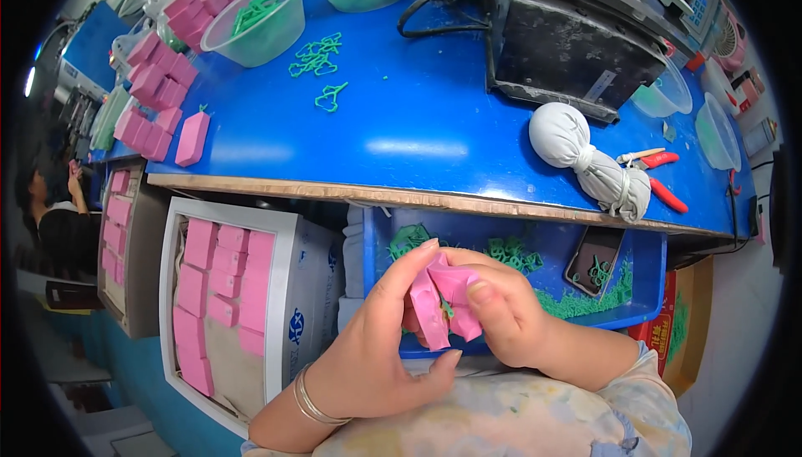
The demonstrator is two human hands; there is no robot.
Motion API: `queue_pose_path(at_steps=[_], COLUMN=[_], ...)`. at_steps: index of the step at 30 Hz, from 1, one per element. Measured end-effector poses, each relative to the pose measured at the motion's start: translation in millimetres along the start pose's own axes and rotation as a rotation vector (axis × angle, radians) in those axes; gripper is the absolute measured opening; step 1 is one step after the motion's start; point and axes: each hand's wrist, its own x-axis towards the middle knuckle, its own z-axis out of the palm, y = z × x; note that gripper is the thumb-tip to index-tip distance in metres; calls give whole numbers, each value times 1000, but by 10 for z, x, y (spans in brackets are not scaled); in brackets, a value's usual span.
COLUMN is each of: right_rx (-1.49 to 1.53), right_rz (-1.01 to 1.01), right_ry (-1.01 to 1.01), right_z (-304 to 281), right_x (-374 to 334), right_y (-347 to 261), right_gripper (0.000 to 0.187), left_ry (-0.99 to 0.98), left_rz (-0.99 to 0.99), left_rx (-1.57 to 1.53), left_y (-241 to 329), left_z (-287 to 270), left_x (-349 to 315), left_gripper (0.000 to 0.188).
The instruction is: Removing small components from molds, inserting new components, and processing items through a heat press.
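Observation:
Both my hands grip a pink rubber mould (445,302) in front of my body, and it is bent so that its cut gapes apart. A bit of green, likely wax, shows inside the gap. My left hand (384,323) is closed round its left side, thumb low and fingers above. My right hand (510,311) presses the right side, thumb on the front. Just behind them lies a blue tray (642,244) with green wax pieces (512,254), green crumbs (581,302) and a dark phone (593,258). My hands hide part of the tray.
Left stands a white box (290,290) of pink moulds. On the blue table (401,114) are stacked moulds (154,81), tubs of green pieces (255,27), a black machine (576,48), a tied white cloth bundle (585,156) and red-handled pliers (667,194). Another person (63,215) sits far left.

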Motion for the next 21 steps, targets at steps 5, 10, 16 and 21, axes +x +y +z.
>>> queue_pose_path(at_steps=[5, 10, 16, 21], right_rx=[103, -16, -182, 52], right_rz=[28, 20, -115, 172], right_ry=[-23, -37, 32, -44], right_z=[-19, -75, -51, -86], right_x=[-6, 11, 26, 18], right_y=[16, -7, -13, -40], right_gripper=[32, 27, 24, 28], left_ry=[-35, -24, 83, -53], left_rz=[-69, -15, 118, 106], left_rx=[91, 93, 244, 435], left_y=[26, 22, 36, 133], left_z=[-98, -90, 0, -171], left_x=[38, 101, 120, 159], left_gripper=[92, 96, 83, 67])
